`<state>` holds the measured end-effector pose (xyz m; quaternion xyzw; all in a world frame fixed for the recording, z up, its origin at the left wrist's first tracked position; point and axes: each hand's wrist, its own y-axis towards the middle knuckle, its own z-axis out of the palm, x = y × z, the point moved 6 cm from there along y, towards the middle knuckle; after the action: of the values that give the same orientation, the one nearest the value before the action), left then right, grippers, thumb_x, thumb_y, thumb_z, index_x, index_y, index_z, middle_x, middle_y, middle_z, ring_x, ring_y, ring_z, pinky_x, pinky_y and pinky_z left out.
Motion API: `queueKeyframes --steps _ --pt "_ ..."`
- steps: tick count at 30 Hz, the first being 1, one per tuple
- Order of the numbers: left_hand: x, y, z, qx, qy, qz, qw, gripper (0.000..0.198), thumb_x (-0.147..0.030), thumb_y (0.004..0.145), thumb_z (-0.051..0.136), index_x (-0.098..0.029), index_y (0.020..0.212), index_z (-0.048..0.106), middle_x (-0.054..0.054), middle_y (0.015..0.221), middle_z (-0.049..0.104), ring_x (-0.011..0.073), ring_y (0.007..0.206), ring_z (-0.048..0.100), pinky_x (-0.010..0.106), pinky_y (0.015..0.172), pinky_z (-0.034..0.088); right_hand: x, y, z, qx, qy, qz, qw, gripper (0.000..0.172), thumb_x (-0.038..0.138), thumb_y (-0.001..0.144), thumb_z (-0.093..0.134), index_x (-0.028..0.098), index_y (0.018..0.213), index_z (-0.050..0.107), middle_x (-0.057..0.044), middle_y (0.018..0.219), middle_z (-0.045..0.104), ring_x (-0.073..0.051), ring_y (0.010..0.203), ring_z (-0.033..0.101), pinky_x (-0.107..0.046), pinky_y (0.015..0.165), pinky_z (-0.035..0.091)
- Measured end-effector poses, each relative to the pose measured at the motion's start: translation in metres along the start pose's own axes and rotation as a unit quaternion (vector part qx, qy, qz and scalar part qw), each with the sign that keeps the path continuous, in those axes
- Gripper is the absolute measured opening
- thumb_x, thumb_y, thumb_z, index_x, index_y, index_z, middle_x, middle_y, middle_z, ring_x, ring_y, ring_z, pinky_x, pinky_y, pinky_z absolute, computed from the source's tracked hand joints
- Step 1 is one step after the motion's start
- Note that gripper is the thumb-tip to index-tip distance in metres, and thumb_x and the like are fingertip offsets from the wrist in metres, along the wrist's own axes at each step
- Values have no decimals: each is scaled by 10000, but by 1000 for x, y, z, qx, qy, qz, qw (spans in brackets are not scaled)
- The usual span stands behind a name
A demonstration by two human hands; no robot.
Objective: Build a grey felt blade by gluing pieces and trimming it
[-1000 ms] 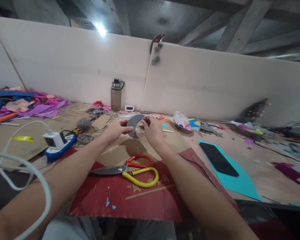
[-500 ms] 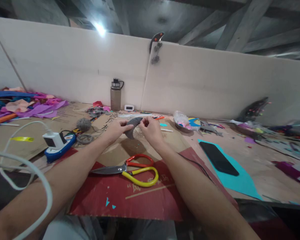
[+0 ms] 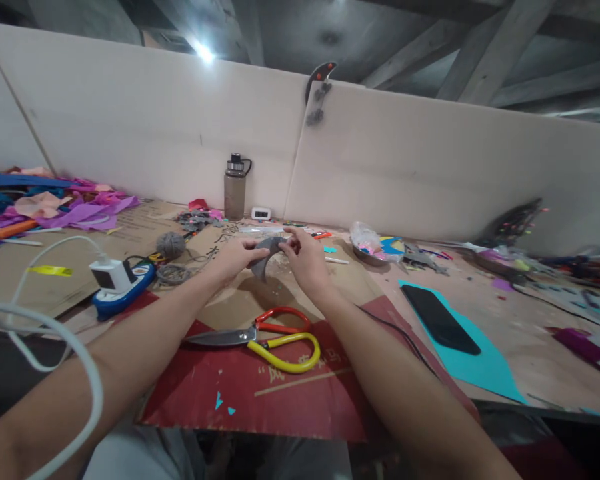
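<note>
A curved grey piece, which looks like felt, is held up between my two hands over the cardboard. My left hand pinches its left side between thumb and fingers. At its upper right edge, the thumb and fingers of my right hand are closed on it. Nearer to me, scissors with one red and one yellow handle lie on the red part of the cardboard, blades pointing left. Small turquoise scraps lie in front of them.
On the left are a blue power strip with a white charger, grey yarn and coloured scraps. A bottle stands behind. To the right are a filled bowl and a black phone on turquoise sheet.
The grey piece is bent and turned differently, with its lower end now narrower. My right hand's fingers have shifted along its edge. The whole view has moved slightly.
</note>
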<state>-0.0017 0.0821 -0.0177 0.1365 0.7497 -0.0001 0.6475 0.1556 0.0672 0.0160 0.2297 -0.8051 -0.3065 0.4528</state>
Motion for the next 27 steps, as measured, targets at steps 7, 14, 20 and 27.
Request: queueKeyframes --steps 7,14,20,27 --pt "-8 -6 6 35 64 30 997 262 -357 658 685 -142 803 722 -21 626 622 96 535 492 215 520 372 2 2 -13 -45 -72 -6 996 121 230 832 487 188 762 577 -49 773 599 -184 750 528 -331 741 403" --pt "-33 -6 -19 -132 219 217 942 128 -219 727 631 -198 790 741 24 786 711 170 764 618 328 780 483 -27 12 -39 -158 176 128 963 198 369 846 466 217 721 439 68 556 408 -100 500 391 -234 511 328" --pt "-61 -27 -21 -187 277 405 851 235 -124 784 583 -252 908 737 37 1048 688 171 1010 596 369 930 466 -22 14 -18 -49 235 127 962 180 370 774 574 197 747 533 61 590 458 -79 501 404 -215 483 308" --pt "-70 -39 -15 -161 274 473 821 261 -88 809 565 -258 927 725 41 1103 659 166 1066 571 363 936 470 2 7 7 82 226 100 965 236 410 749 605 191 834 590 35 660 524 -94 569 435 -234 558 359"
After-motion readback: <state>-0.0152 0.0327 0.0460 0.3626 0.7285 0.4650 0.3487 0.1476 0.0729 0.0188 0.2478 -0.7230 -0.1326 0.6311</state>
